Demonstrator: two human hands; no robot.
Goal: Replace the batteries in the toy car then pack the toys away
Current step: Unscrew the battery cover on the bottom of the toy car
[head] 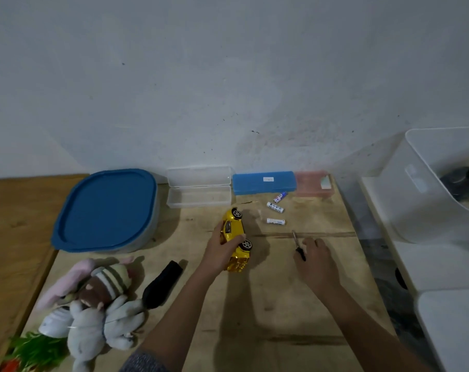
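Clutching toy car (pixel 234 238); screwdriver (pixel 298 246)

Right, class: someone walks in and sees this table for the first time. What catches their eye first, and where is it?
The bright yellow toy car at mid-table, tipped on its side in the left hand. Just right of it, the right hand holds a small screwdriver, with three loose batteries beyond. The big blue lid fills the back left, above a heap of soft toys.
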